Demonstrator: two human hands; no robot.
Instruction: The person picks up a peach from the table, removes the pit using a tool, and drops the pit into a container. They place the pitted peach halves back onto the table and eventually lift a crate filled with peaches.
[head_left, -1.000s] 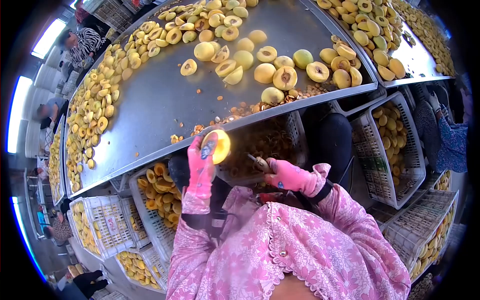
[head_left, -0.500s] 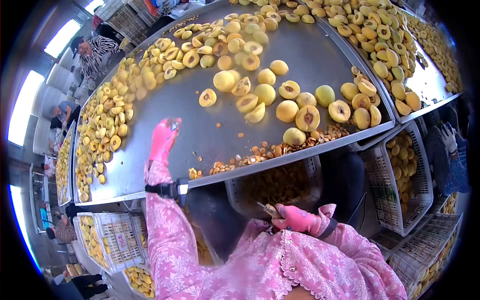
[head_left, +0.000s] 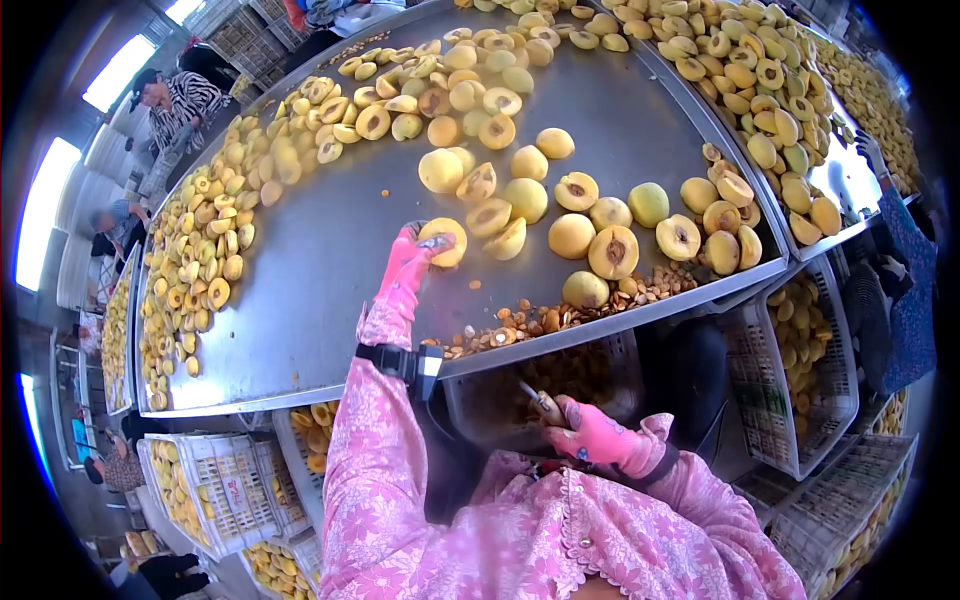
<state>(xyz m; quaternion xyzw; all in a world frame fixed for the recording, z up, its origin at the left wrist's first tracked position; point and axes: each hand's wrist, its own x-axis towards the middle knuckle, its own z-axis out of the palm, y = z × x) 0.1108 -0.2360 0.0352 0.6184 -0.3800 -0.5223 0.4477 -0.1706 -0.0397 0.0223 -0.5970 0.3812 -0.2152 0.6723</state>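
My left hand (head_left: 405, 265), in a pink glove, holds a yellow peach half (head_left: 447, 243) just above the metal table, thumb across its cut face. Close by on the right lie more peach halves (head_left: 489, 217) and rounded peaches (head_left: 527, 199). My right hand (head_left: 600, 438), also pink-gloved, is closed around a small tool (head_left: 546, 404) with a thick handle and a thin metal tip. It stays low in front of my body, below the table edge. Loose pits (head_left: 545, 318) are heaped along the near edge of the table.
The metal table (head_left: 330, 260) carries a long bank of peach halves (head_left: 200, 265) on its left and far sides. Under its edge stands a crate (head_left: 625, 365) with pieces in it. More fruit crates (head_left: 235, 495) stand left and right (head_left: 790, 390). Co-workers (head_left: 185, 100) sit around.
My left hand has moved right and up over the table and taken hold of a peach half. My right hand has shifted slightly right, its tool tip now showing more. A co-worker's gloved hand at right reaches higher.
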